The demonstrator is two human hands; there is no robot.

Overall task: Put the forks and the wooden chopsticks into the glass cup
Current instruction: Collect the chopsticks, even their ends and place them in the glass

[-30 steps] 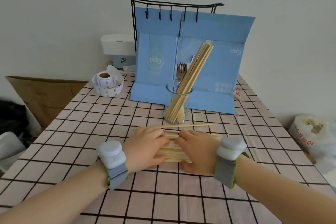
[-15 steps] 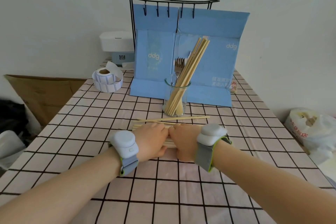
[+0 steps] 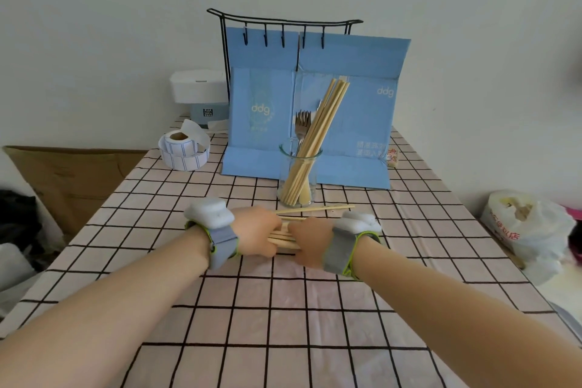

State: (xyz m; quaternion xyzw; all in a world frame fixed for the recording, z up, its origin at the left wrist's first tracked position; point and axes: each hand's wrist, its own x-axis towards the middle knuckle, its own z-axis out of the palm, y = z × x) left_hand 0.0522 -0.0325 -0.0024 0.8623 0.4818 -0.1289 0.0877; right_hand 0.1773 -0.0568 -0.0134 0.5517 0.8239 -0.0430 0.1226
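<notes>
Both hands are down at the centre of the frame, pressing in from either side on a loose bundle of wooden chopsticks (image 3: 285,235) lying flat on the tabletop (image 3: 283,309). The left hand (image 3: 256,236) curls over one end and the right hand (image 3: 310,241) over the other, each grip closed around the sticks. Squeezing them into one tidy bunch looks like the idea, so they lift together. One stray chopstick (image 3: 315,208) lies just beyond the knuckles, outside the bundle. Just above that, at mid-frame, stands the glass cup (image 3: 299,179), already holding forks (image 3: 303,123) and a leaning sheaf of chopsticks, propped on the rim because they are so much taller than the glass. A good part of the job looks done. The gathered bunch comes next, by my reckoning.
</notes>
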